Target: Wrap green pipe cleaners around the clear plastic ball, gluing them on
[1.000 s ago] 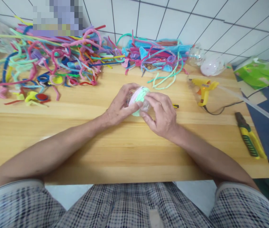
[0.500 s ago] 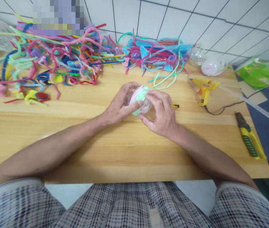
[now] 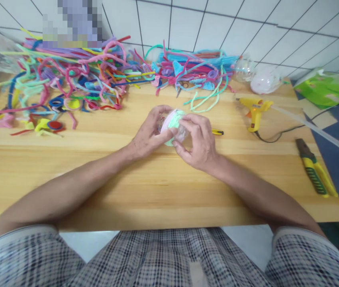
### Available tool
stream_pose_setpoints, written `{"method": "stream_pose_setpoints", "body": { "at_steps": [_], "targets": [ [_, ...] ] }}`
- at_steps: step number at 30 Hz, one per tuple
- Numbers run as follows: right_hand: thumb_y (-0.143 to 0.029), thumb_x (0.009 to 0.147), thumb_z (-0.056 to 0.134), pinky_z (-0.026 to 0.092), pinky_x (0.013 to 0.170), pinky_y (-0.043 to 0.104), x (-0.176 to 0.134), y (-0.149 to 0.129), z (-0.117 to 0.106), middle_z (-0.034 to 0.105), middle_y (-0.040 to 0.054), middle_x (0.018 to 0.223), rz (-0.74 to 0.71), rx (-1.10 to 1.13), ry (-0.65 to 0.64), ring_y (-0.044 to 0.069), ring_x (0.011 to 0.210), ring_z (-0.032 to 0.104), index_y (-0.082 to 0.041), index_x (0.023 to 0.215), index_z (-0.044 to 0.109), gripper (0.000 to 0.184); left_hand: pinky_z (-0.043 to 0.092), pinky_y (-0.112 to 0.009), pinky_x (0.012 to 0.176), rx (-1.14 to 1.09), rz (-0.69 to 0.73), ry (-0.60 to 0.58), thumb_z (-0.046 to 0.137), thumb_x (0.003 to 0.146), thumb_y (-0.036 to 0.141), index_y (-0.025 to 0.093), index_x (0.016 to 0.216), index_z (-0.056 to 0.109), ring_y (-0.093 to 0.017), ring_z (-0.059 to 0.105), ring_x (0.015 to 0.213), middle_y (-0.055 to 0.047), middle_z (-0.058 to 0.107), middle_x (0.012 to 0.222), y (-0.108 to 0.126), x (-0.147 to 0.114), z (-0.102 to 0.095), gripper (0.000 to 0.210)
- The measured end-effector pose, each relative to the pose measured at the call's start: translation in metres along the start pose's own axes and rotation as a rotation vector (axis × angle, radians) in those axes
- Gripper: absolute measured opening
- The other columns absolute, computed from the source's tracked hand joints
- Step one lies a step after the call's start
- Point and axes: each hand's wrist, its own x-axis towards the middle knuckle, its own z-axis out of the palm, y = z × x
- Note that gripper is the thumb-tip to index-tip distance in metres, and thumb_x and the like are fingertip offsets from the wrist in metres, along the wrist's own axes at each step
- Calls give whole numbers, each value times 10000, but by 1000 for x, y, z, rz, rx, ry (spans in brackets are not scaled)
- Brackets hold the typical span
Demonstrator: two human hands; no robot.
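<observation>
Between my hands, above the middle of the table, is a clear plastic ball (image 3: 182, 133) with pale pink and mint-green pipe cleaners (image 3: 173, 118) wrapped round it as a band. My left hand (image 3: 151, 133) is closed round the ball's left side, its thumb pressed on the green band. On the right side, the fingertips and thumb of my right hand (image 3: 198, 139) pinch at the ball and the edge of the band. My fingers hide part of the ball. Just beyond my right hand lies a small yellow and black cutter (image 3: 218, 132).
Heaps of coloured pipe cleaners (image 3: 76, 75) line the back left, with a blue bundle (image 3: 211, 59) at the back. Clear balls (image 3: 265, 81) stand at the back right. A yellow glue gun (image 3: 255, 111) with its cord and green-handled pliers (image 3: 315, 169) lie right on the table (image 3: 163, 199).
The view has shifted slightly. Both hands still hold the ball in nearly the same pose; the right fingers have moved only a little along the band.
</observation>
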Motion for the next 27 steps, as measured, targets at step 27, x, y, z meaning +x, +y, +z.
{"method": "stream_pose_setpoints", "body": {
  "at_steps": [27],
  "targets": [
    [-296, 971, 691, 560, 1151, 642, -2, 1, 30, 645, 213, 1479, 0, 136, 140, 404, 1371, 632, -199, 1549, 461, 630, 589, -357, 957, 120, 42, 51, 640, 1080, 725, 274, 1430, 520, -222, 679, 1071, -55, 682, 1238, 7, 1, -3, 583]
  ]
}}
